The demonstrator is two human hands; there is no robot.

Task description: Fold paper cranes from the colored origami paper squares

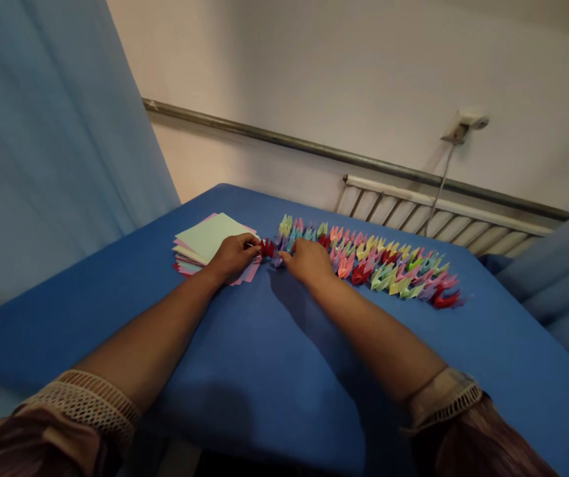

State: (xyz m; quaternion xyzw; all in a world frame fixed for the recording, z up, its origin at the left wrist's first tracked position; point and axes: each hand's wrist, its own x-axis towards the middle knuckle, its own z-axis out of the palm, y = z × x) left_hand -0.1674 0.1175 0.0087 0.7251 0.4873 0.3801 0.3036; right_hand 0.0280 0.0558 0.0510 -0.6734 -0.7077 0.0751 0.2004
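A long band of small folded paper figures (378, 265) in many colours lies across the blue table (274, 371). My left hand (234, 255) rests at the band's left end, fingers pinched on a red folded piece (266, 248). Just to its right, my right hand (309, 260) lies palm down over the first pieces, fingers curled onto a purple one. Under and behind my left hand sits a stack of pastel square paper sheets (205, 240).
A light blue curtain (50, 146) hangs at the left. Behind the table a metal rail (314, 149) runs along the wall above a white radiator (438, 215), with a wall socket and cord (463, 126). More blue cloth (562, 278) lies at the right.
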